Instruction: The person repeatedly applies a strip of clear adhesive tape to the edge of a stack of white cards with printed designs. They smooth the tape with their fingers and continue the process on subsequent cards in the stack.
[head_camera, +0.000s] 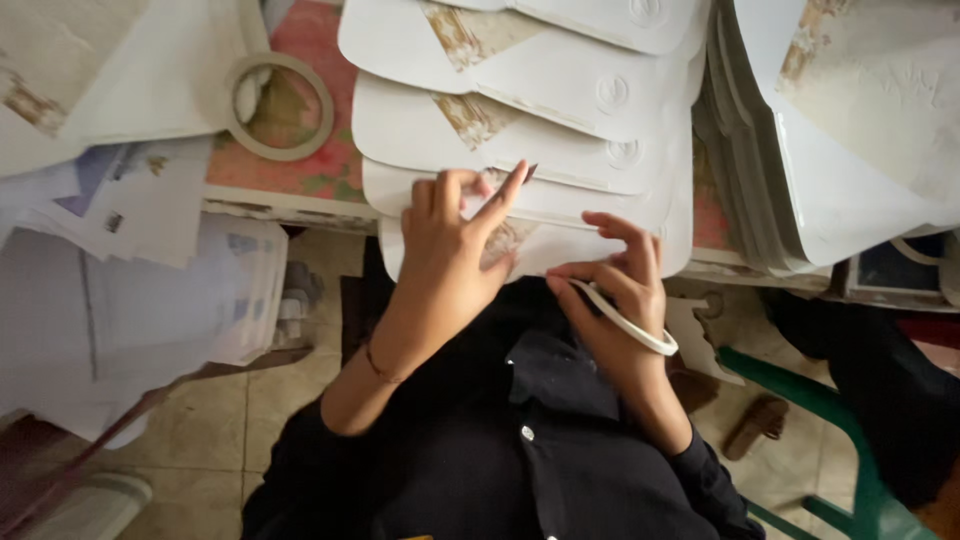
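We see the left hand (447, 245) pinching the nearest envelope (545, 245) at 12 o'clock on the surface (300, 178); the right hand (612, 285) grips a white strip (625, 322). Light, creasable card, best taken by the edges.

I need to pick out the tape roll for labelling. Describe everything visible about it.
The tape roll is a thin, pale beige ring with a wide open centre, seemingly tape on a card core. It lies flat on the red patterned tabletop, upper left, its left edge resting on white sheets. Neither hand touches it; the left hand is nearer.
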